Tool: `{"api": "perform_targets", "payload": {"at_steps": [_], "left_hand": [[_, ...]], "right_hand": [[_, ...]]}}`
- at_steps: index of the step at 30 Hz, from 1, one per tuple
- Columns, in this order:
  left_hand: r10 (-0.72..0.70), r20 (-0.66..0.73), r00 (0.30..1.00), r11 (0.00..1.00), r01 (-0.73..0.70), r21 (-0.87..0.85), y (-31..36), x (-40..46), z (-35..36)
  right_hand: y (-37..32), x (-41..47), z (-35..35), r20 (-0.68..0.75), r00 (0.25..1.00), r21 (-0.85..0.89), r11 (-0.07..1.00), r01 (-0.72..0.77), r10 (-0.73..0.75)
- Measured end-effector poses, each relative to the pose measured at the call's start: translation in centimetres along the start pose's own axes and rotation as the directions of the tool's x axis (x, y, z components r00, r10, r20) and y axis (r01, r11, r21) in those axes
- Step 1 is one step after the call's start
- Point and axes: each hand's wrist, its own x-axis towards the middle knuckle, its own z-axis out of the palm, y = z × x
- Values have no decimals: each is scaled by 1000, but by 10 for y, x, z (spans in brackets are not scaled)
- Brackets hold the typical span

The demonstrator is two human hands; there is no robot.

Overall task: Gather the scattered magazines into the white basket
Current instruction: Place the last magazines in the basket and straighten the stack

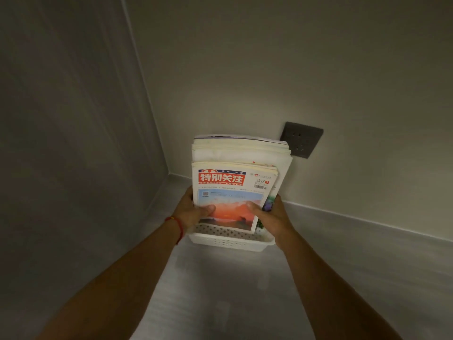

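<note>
Several magazines (pixel 235 182) stand upright as one stack in the white basket (pixel 230 240) on the counter (pixel 220 290). Left hand (pixel 196 212) and right hand (pixel 269 213) both grip the stack. No loose magazines visible; task appears nearly complete.

I see the basket (pixel 230 240) at frame centre, on the counter (pixel 220 290), pushed near the corner where two walls meet. The magazine stack (pixel 235 182) stands upright in the basket, its lower edge inside, its top leaning back toward the rear wall. My left hand (pixel 193 212) is on the stack's left side, thumb across the front cover; my right hand (pixel 272 212) on its right side, thumb likewise in front. A wall socket (pixel 302 139) sits on the wall, behind and upper right of the stack.
</note>
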Motion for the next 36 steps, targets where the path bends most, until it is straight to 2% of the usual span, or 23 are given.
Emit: {"api": "perform_targets", "payload": {"at_steps": [7, 13, 18, 26, 31, 36], "left_hand": [[-16, -186, 982, 999, 23, 34, -17, -80, 13], [-24, -379, 925, 1000, 28, 6, -42, -174, 26], [-35, -561, 827, 999, 25, -25, -65, -254, 32], [-122, -799, 589, 985, -30, -172, -98, -339, 22], [-163, -865, 474, 963, -115, -244, -104, -356, 6], [-177, -910, 375, 949, -180, -259, -106, -354, -12]], "right_hand": [[16, -51, -6, 130, 991, -22, 999, 32, -29], [37, -102, -8, 314, 949, -64, 998, 24, -3], [46, -134, 10, 499, 867, -108, 993, 50, 11], [30, -165, 82, 773, 631, -209, 966, 155, 66], [12, -169, 134, 854, 512, -230, 950, 209, 94], [0, -165, 181, 892, 438, -250, 932, 262, 115]]}}
